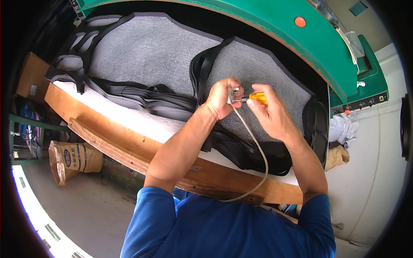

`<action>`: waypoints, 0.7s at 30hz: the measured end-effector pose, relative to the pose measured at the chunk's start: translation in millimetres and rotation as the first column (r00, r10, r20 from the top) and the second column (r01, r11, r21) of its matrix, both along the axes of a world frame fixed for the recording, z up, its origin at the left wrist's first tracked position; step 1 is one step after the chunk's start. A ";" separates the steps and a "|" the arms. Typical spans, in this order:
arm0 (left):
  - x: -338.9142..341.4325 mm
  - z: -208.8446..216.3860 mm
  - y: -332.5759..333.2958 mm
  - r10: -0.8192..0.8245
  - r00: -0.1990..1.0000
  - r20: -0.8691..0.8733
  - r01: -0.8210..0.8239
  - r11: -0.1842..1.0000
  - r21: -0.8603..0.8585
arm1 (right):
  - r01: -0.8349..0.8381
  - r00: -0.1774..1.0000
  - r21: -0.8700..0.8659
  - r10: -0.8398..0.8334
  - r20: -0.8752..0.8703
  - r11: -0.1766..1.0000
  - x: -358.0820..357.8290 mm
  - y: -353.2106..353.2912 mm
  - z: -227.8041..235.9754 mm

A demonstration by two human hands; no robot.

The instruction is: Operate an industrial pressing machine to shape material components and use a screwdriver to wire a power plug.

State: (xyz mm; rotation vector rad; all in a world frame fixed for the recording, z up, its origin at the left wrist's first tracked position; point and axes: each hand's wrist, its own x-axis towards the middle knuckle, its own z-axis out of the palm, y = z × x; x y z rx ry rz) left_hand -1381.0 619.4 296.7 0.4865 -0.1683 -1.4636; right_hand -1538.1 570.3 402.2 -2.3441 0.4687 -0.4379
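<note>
My left hand [219,99] is closed around a whitish electrical plug [233,93] with metal pins, held up above the dark material. A pale cable [259,148] hangs from the plug and curves down toward my body. In my right hand [275,114], thumb and fingers grip a screwdriver [259,98] by its yellow handle. Its shaft points left and meets the plug's side; the exact contact point is too small to make out. Beneath both hands lie stacked black-edged sheets [146,56] with grey fibrous insides and cut-out openings.
A green machine beam [275,21] with a red-orange button [300,22] spans the far side. Along the near side runs a wooden ledge [107,139]. A brown paper sack [79,159] stands at lower left. White crumpled material [344,129] lies at the right.
</note>
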 end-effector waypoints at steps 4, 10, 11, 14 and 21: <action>2.3 -0.5 -0.6 -0.028 1.000 -0.004 0.028 0.999 -0.029 | -0.035 0.998 -0.059 0.038 0.047 0.998 -0.7 -7.8 -20.7; -2.8 6.5 1.7 -0.005 0.998 0.070 0.000 0.998 0.067 | 0.210 0.971 0.358 -0.152 -0.182 0.910 -1.4 -15.4 -12.7; -4.4 6.4 1.9 -0.004 0.997 0.072 -0.002 0.996 0.090 | 0.133 0.990 0.400 -0.101 -0.101 0.907 -5.2 -16.1 -16.6; -8.4 11.6 -0.9 0.018 0.996 0.091 -0.032 0.988 0.151 | -0.113 0.967 0.319 0.031 0.252 0.941 -4.7 -16.2 -31.1; -8.6 9.8 -1.1 -0.006 0.996 0.089 -0.011 0.981 0.192 | 0.147 0.989 0.583 -0.102 -0.111 0.799 -9.1 -25.6 -20.7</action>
